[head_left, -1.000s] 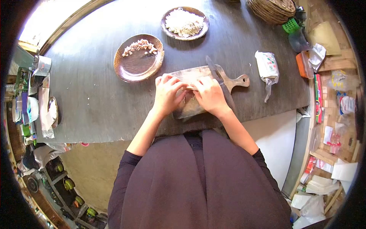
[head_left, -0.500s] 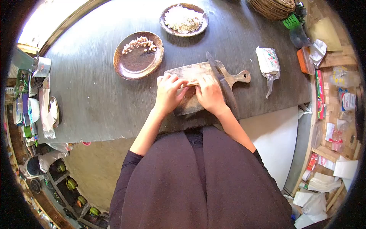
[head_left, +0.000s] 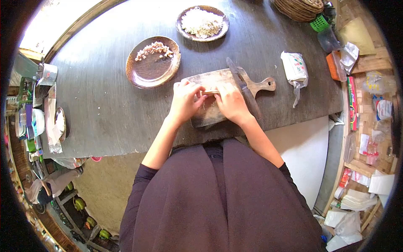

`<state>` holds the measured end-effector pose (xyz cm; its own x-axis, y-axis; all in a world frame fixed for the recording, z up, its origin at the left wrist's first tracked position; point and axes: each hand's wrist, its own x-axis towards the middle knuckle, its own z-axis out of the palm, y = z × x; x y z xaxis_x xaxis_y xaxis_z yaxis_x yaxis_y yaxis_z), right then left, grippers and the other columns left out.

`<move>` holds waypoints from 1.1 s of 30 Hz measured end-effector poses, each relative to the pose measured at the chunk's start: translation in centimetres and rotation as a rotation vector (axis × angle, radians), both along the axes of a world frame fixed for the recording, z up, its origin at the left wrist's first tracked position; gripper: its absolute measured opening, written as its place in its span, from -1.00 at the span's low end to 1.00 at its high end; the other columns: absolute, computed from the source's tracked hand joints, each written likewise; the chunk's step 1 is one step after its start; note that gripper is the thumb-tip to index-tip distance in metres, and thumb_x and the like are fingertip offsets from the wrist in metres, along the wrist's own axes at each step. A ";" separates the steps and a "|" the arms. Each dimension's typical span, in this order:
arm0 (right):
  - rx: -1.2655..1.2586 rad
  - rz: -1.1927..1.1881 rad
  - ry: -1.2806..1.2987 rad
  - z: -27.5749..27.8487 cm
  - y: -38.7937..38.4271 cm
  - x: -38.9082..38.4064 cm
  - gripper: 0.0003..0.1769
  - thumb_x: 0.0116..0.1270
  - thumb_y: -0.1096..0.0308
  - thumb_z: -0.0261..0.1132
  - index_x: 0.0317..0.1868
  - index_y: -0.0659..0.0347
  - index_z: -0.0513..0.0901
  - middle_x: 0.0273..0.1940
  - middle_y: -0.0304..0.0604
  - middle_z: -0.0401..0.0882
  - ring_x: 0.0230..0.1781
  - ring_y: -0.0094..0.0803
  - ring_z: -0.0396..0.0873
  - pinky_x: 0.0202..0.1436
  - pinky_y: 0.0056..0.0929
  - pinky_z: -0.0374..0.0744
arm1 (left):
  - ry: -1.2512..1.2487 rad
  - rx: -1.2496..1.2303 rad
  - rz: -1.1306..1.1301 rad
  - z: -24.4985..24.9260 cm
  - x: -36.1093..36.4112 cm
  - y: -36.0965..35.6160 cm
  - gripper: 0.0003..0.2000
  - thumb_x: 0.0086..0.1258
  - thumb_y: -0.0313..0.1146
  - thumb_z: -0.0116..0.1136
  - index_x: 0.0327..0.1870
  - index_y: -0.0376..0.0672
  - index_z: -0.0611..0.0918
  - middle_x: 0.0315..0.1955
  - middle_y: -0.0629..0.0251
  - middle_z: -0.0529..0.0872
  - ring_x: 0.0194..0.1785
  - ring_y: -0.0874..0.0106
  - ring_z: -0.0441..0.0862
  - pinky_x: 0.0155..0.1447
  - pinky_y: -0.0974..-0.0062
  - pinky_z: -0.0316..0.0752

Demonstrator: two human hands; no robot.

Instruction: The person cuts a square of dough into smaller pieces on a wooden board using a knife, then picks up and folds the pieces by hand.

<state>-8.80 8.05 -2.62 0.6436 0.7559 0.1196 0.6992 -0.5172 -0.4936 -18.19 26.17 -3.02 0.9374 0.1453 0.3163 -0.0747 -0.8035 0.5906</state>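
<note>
Over a wooden cutting board point(head_left: 208, 115), both hands are closed on the two ends of a small bundle of thin, light-brown strips point(head_left: 210, 92). What the strips are I cannot make out. My left hand point(head_left: 185, 102) has its fingers curled round the left end. The fingers of my right hand point(head_left: 230, 101) press on the right end and partly cover it. Tiny pale bits lie on the board below. A large dark-bladed knife point(head_left: 247, 95) rests across the board by its handle, beside my right hand and not held.
Beyond the board stand a brown plate point(head_left: 150, 72) with small diced pieces and another plate point(head_left: 183, 32) heaped with pale shreds. A white plastic packet point(head_left: 295, 67) lies to the right. At the lower left, part of another person point(head_left: 58, 185) shows past the table edge.
My hands stay in nearly the same place on the strips, with only small finger shifts. At the lower left, the other person has moved, and an arm now shows.
</note>
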 end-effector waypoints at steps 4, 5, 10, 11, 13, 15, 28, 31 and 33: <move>0.039 0.022 -0.034 0.2 -0.5 0.1 -0.67 0.38 0.29 0.29 0.09 0.25 0.64 -0.04 0.10 0.64 0.02 0.05 0.60 0.13 -0.06 0.53 | -0.012 0.082 -0.005 0.5 -0.3 0.2 -0.83 0.19 -0.29 0.45 -0.22 0.04 0.72 -0.34 0.43 0.65 -0.04 0.30 0.54 0.14 0.21 0.29; 0.039 0.021 -0.034 0.5 -0.5 0.1 -0.67 0.38 0.29 0.29 0.09 0.25 0.64 -0.04 0.10 0.64 0.02 0.05 0.60 0.13 -0.06 0.53 | -0.052 0.106 0.005 0.7 -0.4 0.0 -0.83 0.19 -0.28 0.44 -0.23 0.04 0.72 -0.31 0.43 0.64 -0.02 0.30 0.54 0.14 0.20 0.29; 0.116 0.054 -0.040 0.5 -0.7 0.1 -0.80 0.39 0.31 0.28 -0.07 0.24 0.64 -0.09 0.03 0.63 -0.04 0.04 0.58 0.06 -0.08 0.50 | -0.065 0.199 -0.010 0.0 -0.4 0.0 -0.83 0.19 -0.27 0.42 -0.21 0.06 0.71 -0.27 0.42 0.64 0.02 0.29 0.54 0.16 0.19 0.29; 0.116 0.053 -0.042 0.5 -0.7 0.2 -0.80 0.39 0.31 0.28 -0.07 0.24 0.64 -0.09 0.03 0.63 -0.04 0.04 0.58 0.06 -0.08 0.50 | -0.061 0.202 -0.012 0.0 -0.4 0.1 -0.82 0.19 -0.28 0.41 -0.20 0.07 0.71 -0.26 0.43 0.64 0.02 0.29 0.54 0.17 0.19 0.29; 0.127 0.071 -0.086 0.8 -0.8 0.2 -0.81 0.38 0.31 0.29 -0.11 0.24 0.65 -0.12 0.00 0.62 -0.06 0.01 0.58 0.05 -0.10 0.49 | -0.054 0.204 -0.014 0.0 -0.4 0.2 -0.81 0.19 -0.28 0.41 -0.18 0.07 0.71 -0.26 0.43 0.64 0.03 0.29 0.54 0.18 0.18 0.29; 0.099 0.062 -0.090 0.7 -0.8 0.2 -0.79 0.37 0.32 0.30 -0.07 0.24 0.67 -0.09 -0.01 0.64 -0.04 -0.01 0.59 0.08 -0.10 0.50 | -0.046 0.235 -0.011 0.0 -0.4 0.3 -0.80 0.17 -0.28 0.41 -0.18 0.08 0.71 -0.23 0.42 0.65 0.05 0.29 0.53 0.20 0.18 0.29; 0.176 0.063 -0.019 3.4 -0.7 0.2 -0.84 0.35 0.33 0.34 -0.20 0.26 0.68 -0.27 0.00 0.60 -0.18 -0.02 0.57 -0.05 -0.12 0.50 | 0.013 -0.029 -0.007 1.8 0.2 0.1 -0.81 0.18 -0.26 0.49 -0.23 -0.05 0.76 -0.18 0.36 0.73 0.07 0.24 0.53 0.24 0.21 0.34; 0.215 0.027 0.092 3.8 -1.1 0.1 -0.84 0.36 0.34 0.34 -0.24 0.29 0.67 -0.33 -0.01 0.57 -0.23 -0.04 0.54 -0.12 -0.13 0.50 | 0.089 -0.294 -0.040 3.3 0.5 0.2 -0.80 0.23 -0.21 0.50 -0.26 -0.11 0.78 -0.23 0.29 0.79 0.02 0.25 0.54 0.19 0.26 0.40; 0.197 0.017 0.141 4.4 -1.1 0.1 -0.81 0.38 0.31 0.33 -0.21 0.30 0.69 -0.28 0.03 0.61 -0.18 0.01 0.57 -0.06 -0.10 0.51 | 0.117 -0.279 -0.062 3.3 1.0 0.4 -0.79 0.24 -0.21 0.50 -0.26 -0.12 0.78 -0.24 0.28 0.79 0.01 0.26 0.55 0.19 0.27 0.40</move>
